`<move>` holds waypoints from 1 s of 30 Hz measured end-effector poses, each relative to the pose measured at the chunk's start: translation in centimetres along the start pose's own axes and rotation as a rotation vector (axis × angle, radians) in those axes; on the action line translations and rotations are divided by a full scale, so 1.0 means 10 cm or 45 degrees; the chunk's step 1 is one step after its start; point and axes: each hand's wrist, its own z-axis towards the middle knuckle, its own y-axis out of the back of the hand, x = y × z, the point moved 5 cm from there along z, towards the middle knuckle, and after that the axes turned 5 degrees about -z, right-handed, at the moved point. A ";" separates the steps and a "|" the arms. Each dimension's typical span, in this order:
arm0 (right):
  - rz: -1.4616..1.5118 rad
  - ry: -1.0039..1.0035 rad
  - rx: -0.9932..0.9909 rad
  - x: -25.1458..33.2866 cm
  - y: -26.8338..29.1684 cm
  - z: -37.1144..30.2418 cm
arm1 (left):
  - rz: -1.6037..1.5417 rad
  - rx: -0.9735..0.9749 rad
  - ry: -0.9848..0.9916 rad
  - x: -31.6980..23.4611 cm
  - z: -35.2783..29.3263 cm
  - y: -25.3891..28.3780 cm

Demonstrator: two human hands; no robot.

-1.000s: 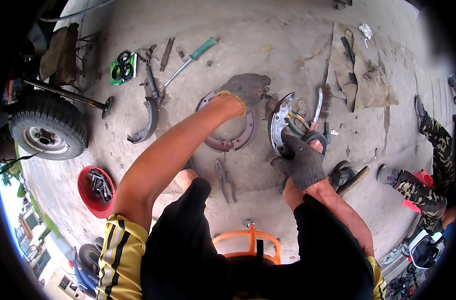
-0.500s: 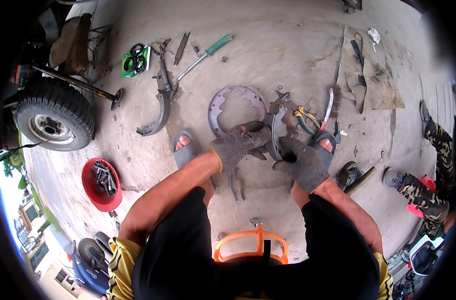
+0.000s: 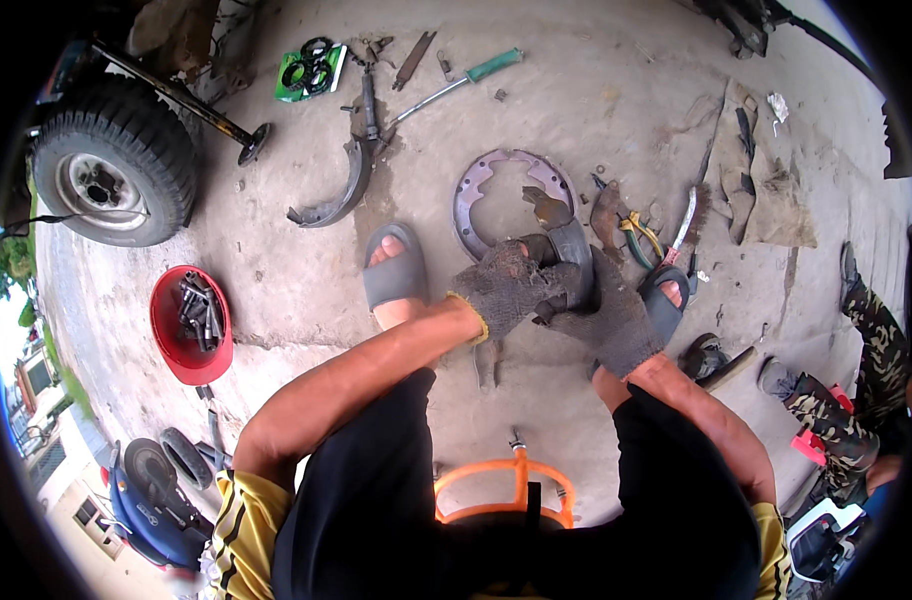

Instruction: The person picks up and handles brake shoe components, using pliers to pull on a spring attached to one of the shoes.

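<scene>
My left hand (image 3: 508, 287), in a dark knit work glove, is closed around the lower inner side of a curved brake shoe (image 3: 574, 245). From the other side my right hand (image 3: 613, 318), gloved the same way, grips the shoe's outer edge near its bottom end. Gloves hide that lower end. A brownish metal piece (image 3: 548, 207) shows at the shoe's top; whether it is attached I cannot tell. Just beyond lies a flat purplish-grey metal ring (image 3: 466, 200) with a scalloped inner edge. Another brake shoe (image 3: 348, 192) rests on the concrete farther left.
A green-handled screwdriver (image 3: 493, 66) and a green package (image 3: 309, 72) lie at the far side. Pliers (image 3: 640, 240) and a wire brush (image 3: 689, 220) are beside my right foot. Left are a red helmet (image 3: 166, 345) with sockets inside and a wheel (image 3: 116, 185). Another person's leg (image 3: 826, 420) is at right.
The brake shoe has turned and lifted slightly, its top now over the ring's right edge. My right hand has shifted its fingers along the shoe. The whole view has moved too.
</scene>
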 end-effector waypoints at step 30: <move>0.891 -0.405 -0.205 -0.97 0.46 0.35 | -0.630 -0.035 0.181 0.45 0.25 0.05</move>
